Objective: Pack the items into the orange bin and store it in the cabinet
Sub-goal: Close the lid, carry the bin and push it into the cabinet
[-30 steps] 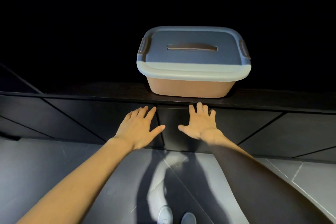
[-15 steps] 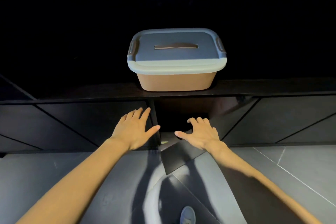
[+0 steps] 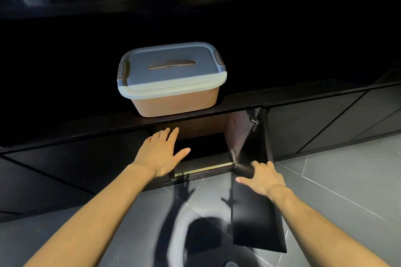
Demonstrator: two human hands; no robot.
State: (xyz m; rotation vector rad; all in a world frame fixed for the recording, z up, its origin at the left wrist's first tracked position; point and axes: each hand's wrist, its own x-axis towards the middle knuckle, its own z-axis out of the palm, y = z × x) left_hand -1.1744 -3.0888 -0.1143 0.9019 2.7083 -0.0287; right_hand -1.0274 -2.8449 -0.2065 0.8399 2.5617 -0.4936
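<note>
The orange bin [image 3: 173,105] with its grey-blue lid [image 3: 171,69] closed stands on the dark countertop [image 3: 86,122], just above an open cabinet bay [image 3: 201,147]. The black cabinet door [image 3: 256,219] is swung wide open toward me on the right. My right hand [image 3: 261,178] rests with spread fingers on the door's top edge near the hinge. My left hand [image 3: 161,151] is flat and spread against the closed door panel left of the opening. Neither hand holds anything. The bin's contents are hidden by the lid.
Closed dark cabinet fronts [image 3: 314,123] run to both sides of the opening. A metal hinge [image 3: 252,119] shows on the cabinet's right wall. Grey floor tiles [image 3: 338,180] lie below, with my shadow on them. The wall behind the bin is dark.
The cabinet door has swung from closed to fully open, my right hand following it out to the right. My left hand stayed on the left panel. The view shifted, so the bin sits further left.
</note>
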